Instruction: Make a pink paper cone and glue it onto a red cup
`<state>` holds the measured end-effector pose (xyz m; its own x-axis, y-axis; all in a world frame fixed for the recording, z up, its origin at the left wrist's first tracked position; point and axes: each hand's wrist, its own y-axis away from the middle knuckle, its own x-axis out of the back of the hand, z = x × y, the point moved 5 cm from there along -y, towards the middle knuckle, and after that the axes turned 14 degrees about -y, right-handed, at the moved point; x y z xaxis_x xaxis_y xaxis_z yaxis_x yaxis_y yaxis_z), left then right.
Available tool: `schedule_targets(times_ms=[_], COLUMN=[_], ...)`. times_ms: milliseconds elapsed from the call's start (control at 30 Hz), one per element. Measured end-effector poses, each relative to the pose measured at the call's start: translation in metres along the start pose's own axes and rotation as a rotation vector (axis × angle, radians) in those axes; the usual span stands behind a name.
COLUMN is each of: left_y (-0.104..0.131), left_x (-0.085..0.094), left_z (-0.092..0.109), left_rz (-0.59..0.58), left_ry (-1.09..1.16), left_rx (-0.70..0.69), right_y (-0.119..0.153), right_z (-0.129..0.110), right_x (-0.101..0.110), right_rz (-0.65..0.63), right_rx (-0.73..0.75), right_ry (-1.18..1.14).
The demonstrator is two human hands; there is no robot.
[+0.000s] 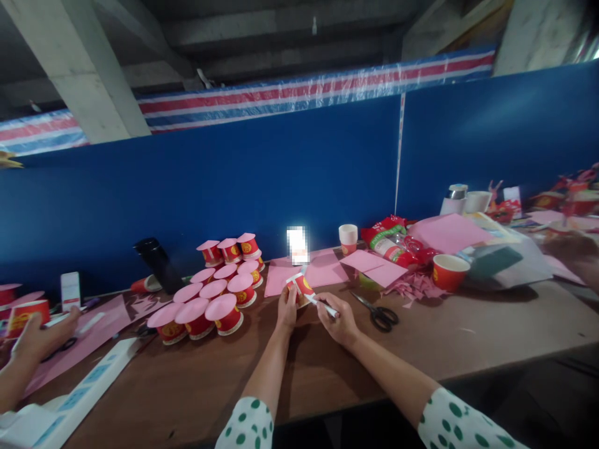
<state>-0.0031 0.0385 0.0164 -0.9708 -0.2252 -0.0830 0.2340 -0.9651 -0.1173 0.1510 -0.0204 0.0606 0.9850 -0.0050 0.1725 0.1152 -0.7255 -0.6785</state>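
My left hand (287, 308) is closed round a small red paper cup (305, 285) with yellow and white marks, held tilted above the brown table. A white pen-like stick (328, 307) is gripped in my right hand (340, 319), its far end close to the cup. Behind the cup, pink paper sheets (327, 267) lie on the table. Black scissors (381, 315) rest to the right of my right hand. Several red cups with pink paper discs on top (223, 307) stand in rows to the left of my left hand.
A power strip (93, 390) and a co-worker's hand (44, 337) are at the left. A black bottle (156, 265) stands behind the cups. At the right are a red cup (450, 272), pink paper scraps (416, 284) and a plastic bag (515, 262). A blue partition (281, 181) runs behind.
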Motion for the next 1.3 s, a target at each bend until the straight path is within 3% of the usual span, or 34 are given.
schedule_targets(times_ms=[733,1100,1300], left_y=[-0.0012,0.0012,-0.0034], left_x=[0.0016,-0.0004,0.0036], left_z=[-0.0023,0.0053,0.0002], left_rz=[0.015,-0.015,0.038], left_ry=[-0.031,-0.053,-0.079], left_rx=[0.0,-0.063,-0.107], right_y=[-0.0008,-0.0018,-0.0022], right_z=[-0.0039,-0.0018,-0.0027], right_x=[0.0009,0.0034,0.0032], right_rz=[0.004,0.019,0.023], right_rx=[-0.019,-0.049,-0.078], right_ry=[-0.047,-0.067,-0.126])
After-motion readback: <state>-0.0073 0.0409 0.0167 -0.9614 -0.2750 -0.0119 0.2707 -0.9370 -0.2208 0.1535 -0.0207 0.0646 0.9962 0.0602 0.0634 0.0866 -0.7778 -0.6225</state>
